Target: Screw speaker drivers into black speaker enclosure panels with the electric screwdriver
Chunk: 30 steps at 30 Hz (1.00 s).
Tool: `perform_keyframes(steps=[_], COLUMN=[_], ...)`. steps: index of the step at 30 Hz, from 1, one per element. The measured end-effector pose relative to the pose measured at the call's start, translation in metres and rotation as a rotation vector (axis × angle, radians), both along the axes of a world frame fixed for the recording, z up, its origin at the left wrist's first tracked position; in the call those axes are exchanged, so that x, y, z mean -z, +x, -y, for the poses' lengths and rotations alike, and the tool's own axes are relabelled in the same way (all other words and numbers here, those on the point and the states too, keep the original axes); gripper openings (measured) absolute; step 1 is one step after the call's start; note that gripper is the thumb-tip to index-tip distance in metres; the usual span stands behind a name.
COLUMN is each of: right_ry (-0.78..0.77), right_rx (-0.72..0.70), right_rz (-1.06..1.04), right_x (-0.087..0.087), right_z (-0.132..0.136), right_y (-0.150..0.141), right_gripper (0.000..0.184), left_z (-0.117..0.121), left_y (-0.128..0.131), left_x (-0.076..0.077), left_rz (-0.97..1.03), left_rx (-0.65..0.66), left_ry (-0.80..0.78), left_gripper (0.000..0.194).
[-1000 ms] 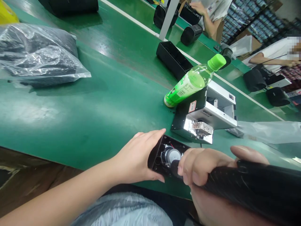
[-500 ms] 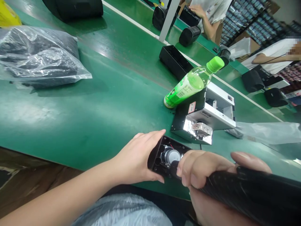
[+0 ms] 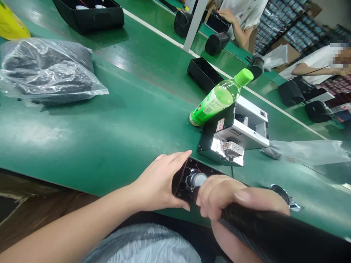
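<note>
My left hand (image 3: 161,184) grips the near left end of a black speaker housing (image 3: 179,191), thumb on one side and fingers on the other. Inside the housing sits a round silver speaker driver (image 3: 197,179), with a red wire beside it. My right hand (image 3: 222,197) is closed around a thick black electric screwdriver (image 3: 255,226) with a ribbed grip. Its front end points down into the housing beside the driver; my fingers hide much of the tip. To the right of my right hand, another round speaker part (image 3: 281,191) rests on the green table.
Beyond the housing stands a screw feeder machine (image 3: 233,135), a green-capped bottle (image 3: 216,100) leaning by it. An open black box (image 3: 204,73) lies behind. At left are a plastic bag of dark parts (image 3: 52,69) and another black housing (image 3: 93,18). Co-workers sit across the table.
My right hand and the screwdriver have shifted slightly left, uncovering the loose speaker part at right. The black housing at the far left has tipped so that its inside shows. My left hand stays put.
</note>
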State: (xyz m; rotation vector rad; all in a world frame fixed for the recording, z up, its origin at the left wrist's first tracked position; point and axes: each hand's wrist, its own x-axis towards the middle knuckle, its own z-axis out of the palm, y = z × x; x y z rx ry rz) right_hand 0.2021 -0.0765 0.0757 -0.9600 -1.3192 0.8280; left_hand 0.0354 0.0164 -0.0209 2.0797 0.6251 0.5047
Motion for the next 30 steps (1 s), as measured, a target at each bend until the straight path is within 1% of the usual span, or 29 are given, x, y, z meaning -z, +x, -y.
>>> perform_keyframes(steps=[2,5,7,9,12,13,14,17,18,21,24,25,27,29,30], right_ry=[-0.038,0.034,0.072,0.092,0.086,0.083,0.070,0.071,0.079,0.097,0.152,0.184,0.244,0.275,0.251], right_rx=[-0.024,0.003,0.011,0.020,0.036,0.037,0.034,0.028,0.022,0.024,0.079,0.091,0.137,0.212,0.236], right_rz=[-0.012,-0.057,-0.040,-0.001,0.062,0.070,0.073,0.042,0.042,0.065,0.023,-0.003,-0.062,-0.089,-0.090], right_x=[0.003,0.006,0.007,0.006,0.006,0.006,0.006,0.009,0.010,0.014,0.019,0.021,0.028,0.034,0.037], right_z=[0.001,0.001,0.000,0.000,0.000,0.000,0.000,0.000,0.000,0.000,-0.003,-0.004,-0.007,-0.007,-0.006], right_y=[0.001,0.000,-0.002,-0.003,-0.004,-0.004,-0.004,-0.004,-0.004,-0.005,-0.010,-0.013,-0.019,-0.024,-0.025], right_gripper=[0.039,0.029,0.028,0.035,0.056,0.057,0.055,0.038,0.037,0.041,0.025,0.029,0.045,0.044,0.040], left_z=[0.000,0.000,0.001,0.001,0.001,0.001,0.000,0.000,0.000,0.001,0.002,0.002,0.003,0.003,0.003], left_y=[0.000,-0.001,0.000,0.000,0.001,0.001,0.001,0.002,0.002,0.002,0.001,0.000,-0.002,-0.003,-0.002], left_x=[-0.002,-0.004,-0.004,-0.004,-0.004,-0.005,-0.005,-0.006,-0.005,-0.004,-0.003,-0.004,-0.007,-0.013,-0.017], left_rz=[-0.001,-0.001,0.000,0.005,0.009,0.011,0.012,0.016,0.018,0.030,0.036,0.034,0.023,0.002,-0.015], left_rx=[-0.006,-0.012,-0.011,-0.011,-0.010,-0.010,-0.009,-0.014,-0.013,-0.010,-0.009,-0.007,0.007,0.038,0.059], left_ry=[-0.007,-0.007,-0.007,-0.011,-0.013,-0.012,-0.012,-0.015,-0.014,-0.006,-0.002,-0.003,0.000,0.023,0.045], left_gripper=[0.137,0.139,0.138,0.137,0.133,0.132,0.130,0.131,0.131,0.132,0.137,0.138,0.142,0.145,0.145])
